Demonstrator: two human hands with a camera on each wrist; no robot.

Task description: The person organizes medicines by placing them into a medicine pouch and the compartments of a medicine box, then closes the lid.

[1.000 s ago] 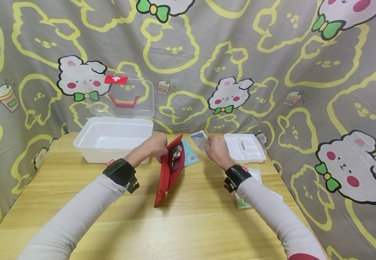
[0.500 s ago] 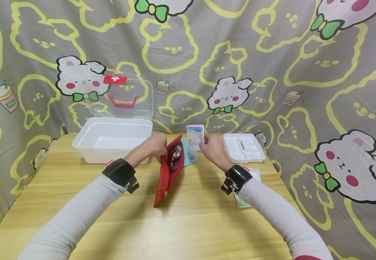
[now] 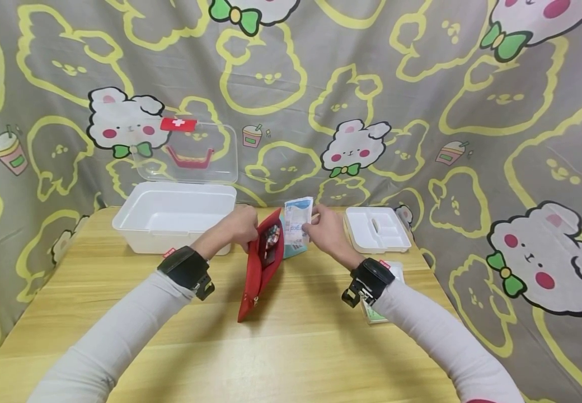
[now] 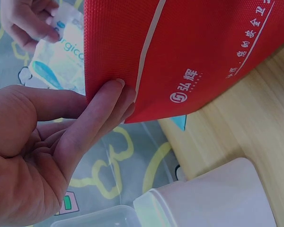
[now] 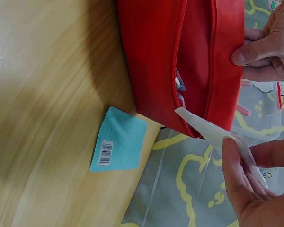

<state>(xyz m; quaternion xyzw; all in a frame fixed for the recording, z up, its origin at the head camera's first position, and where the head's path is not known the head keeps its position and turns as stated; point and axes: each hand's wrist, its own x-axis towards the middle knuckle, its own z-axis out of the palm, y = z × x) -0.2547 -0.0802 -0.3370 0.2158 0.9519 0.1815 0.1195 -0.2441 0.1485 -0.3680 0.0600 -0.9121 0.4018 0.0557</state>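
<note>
From here, the red pouch (image 3: 256, 280) is nearest, unzipped. The left hand (image 3: 240, 225) pinches its rim, presumably to hold the mouth parted. The right hand (image 3: 329, 230) pinches a white packet (image 3: 297, 219) by one side, likely leaving its free end clear, near the mouth. Beyond: white box (image 3: 155, 242), lid raised.

Left hand (image 3: 241, 225) and right hand (image 3: 329, 230) in pinch grips

Looking forward and down from the head across the table (image 3: 291, 358), close from the left wrist at the outside of the red pouch (image 4: 175, 52), close from the right at its opening, sharing pouch and white packet (image 5: 207, 129).
</note>
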